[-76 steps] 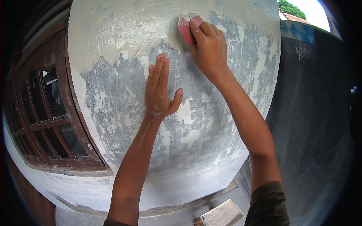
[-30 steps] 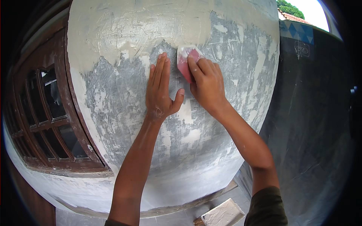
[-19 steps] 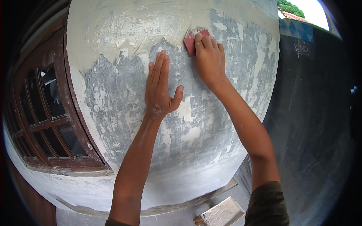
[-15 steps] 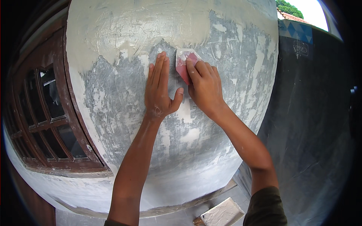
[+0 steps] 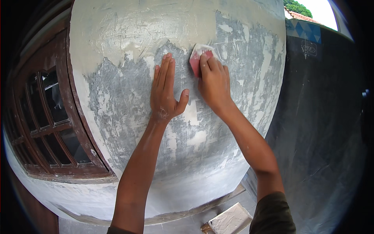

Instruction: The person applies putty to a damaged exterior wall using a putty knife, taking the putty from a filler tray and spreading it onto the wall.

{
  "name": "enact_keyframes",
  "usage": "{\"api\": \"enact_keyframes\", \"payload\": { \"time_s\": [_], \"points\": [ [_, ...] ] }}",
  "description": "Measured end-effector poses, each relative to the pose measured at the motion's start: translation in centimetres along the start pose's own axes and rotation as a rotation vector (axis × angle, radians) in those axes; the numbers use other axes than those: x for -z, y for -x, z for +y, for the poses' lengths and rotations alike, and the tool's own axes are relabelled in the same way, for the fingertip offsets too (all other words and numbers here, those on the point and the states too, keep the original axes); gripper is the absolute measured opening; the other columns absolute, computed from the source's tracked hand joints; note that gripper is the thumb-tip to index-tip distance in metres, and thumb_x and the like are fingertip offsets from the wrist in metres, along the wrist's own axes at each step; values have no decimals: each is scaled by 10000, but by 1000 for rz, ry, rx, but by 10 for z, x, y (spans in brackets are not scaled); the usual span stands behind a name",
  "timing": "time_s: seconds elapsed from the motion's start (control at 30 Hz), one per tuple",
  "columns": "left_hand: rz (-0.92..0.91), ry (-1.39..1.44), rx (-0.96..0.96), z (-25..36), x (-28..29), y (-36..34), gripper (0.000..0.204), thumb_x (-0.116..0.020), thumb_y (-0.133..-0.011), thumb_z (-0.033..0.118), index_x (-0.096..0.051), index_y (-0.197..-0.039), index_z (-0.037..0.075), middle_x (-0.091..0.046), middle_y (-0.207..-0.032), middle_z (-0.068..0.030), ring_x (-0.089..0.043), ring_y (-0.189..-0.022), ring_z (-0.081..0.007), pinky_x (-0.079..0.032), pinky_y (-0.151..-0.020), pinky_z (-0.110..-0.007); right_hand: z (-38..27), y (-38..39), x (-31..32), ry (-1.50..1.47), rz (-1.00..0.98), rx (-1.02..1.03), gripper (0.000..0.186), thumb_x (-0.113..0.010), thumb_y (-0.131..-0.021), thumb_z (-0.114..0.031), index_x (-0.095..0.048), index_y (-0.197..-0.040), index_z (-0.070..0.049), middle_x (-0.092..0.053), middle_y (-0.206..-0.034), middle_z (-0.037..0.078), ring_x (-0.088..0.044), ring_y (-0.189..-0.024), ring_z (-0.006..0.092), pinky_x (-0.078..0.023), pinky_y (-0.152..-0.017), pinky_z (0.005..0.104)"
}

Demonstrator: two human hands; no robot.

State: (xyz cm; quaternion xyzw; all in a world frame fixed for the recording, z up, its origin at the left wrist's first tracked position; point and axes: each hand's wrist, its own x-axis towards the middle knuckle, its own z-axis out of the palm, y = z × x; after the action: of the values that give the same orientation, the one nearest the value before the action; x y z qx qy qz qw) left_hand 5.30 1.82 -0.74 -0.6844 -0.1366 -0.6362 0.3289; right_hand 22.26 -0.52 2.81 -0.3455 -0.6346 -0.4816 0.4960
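My left hand (image 5: pixel 165 87) lies open against the wall (image 5: pixel 128 27), fingers pointing up and thumb out, on grey, patchy surface just below a band of glossy cream coating. To its right, my right hand (image 5: pixel 214 84) grips a pink scraper (image 5: pixel 196 62) with white paste on its top part, held against the wall near the lower border of that band.
A dark wooden window frame (image 5: pixel 76 117) with glass panes stands at the left. A dark wall (image 5: pixel 319 128) with a blue patterned strip is at the right. A tray of cream paste (image 5: pixel 230 217) lies on the grey floor below. Foliage and a tiled roof show at upper right.
My right hand with the scraper has gone up and down; it is now lower than at first and slightly higher than half a second ago. My left hand has stayed nearly in place.
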Motion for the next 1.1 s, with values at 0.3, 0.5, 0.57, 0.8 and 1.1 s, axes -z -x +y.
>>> {"api": "enact_keyframes", "payload": {
  "time_s": [0.3,0.5,0.57,0.8,1.1],
  "points": [
    [-81,28,-74,-20,34,-8,736,-566,-901,269,-336,-1516,-64,-363,-1570,-268,-332,-1478,-414,-259,-1186,-584,-3,-25,58,-820,-16,-417,290,-612,-863,-2,-689,-1133,71,-581,-758,114,-622,-644,202,-523,-604,351],
    [-220,-41,-204,-35,63,-37,735,-614,-857,214,-376,-1503,-45,-400,-1559,-242,-370,-1466,-378,-276,-1198,-539,26,-51,53,-896,-3,-580,248,-616,-904,-102,-704,-1035,89,-680,-832,124,-673,-589,147,-547,-562,304],
    [-247,-35,-224,-37,65,-40,761,-618,-843,190,-356,-1524,-26,-391,-1570,-233,-360,-1472,-381,-262,-1205,-534,31,-61,52,-826,14,-607,248,-612,-900,-114,-713,-1009,84,-686,-837,133,-680,-589,147,-546,-570,308],
    [-224,-36,-213,-38,64,-35,768,-647,-817,181,-380,-1499,-51,-412,-1554,-237,-372,-1466,-376,-280,-1201,-530,19,-86,81,-286,-91,-502,280,-578,-848,-149,-703,-948,81,-660,-852,291,-648,-798,449,-511,-761,464],
    [-223,-21,-239,-41,62,-35,748,-640,-831,202,-394,-1491,-49,-416,-1549,-243,-378,-1462,-381,-277,-1199,-537,19,-77,78,-254,19,-354,294,-608,-822,-62,-727,-1067,49,-669,-799,226,-655,-700,380,-533,-720,422]
  ]
}}
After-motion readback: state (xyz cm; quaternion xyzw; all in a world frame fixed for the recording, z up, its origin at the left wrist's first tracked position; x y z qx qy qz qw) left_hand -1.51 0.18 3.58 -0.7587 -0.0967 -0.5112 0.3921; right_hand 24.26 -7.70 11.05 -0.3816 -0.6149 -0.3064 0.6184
